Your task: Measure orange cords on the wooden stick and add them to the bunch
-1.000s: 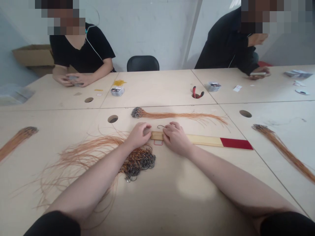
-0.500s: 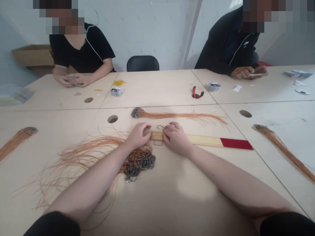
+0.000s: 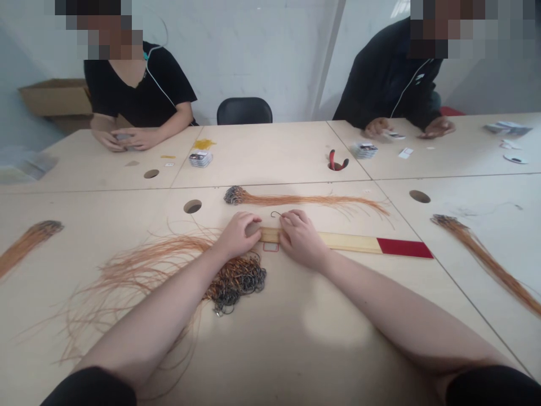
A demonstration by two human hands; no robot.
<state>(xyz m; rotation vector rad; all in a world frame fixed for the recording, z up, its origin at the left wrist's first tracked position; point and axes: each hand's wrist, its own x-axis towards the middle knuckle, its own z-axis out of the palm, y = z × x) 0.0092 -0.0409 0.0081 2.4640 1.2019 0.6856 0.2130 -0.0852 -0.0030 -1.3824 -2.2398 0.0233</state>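
A dark fish hook [image 3: 274,213] sticks out from the fingertips of my right hand [image 3: 301,235], which is closed in a pinch over a long flat pale-yellow strip [image 3: 353,242] with a dark red end. At the strip's left end is my left hand [image 3: 240,235], fingers curled and thumb against the end; what lies inside its grip is hidden. A small red-edged rectangle [image 3: 271,247] shows just below the strip, between my hands. Beneath and beside my left forearm spreads a tangled pile of hooks [image 3: 240,279] tied to orange lines.
Beyond my hands lies a straight bundle of hooks with orange lines [image 3: 287,199]; more bundles lie left [image 3: 36,239] and right [image 3: 473,251]. Red-handled pliers [image 3: 338,162] stand in a table hole. Two people sit opposite, near stacks of small packs [image 3: 200,158].
The right-hand person opposite has moved their hands apart, one carrying a small card left towards the stack. My own hands stay almost in place, the hook shifting slightly.
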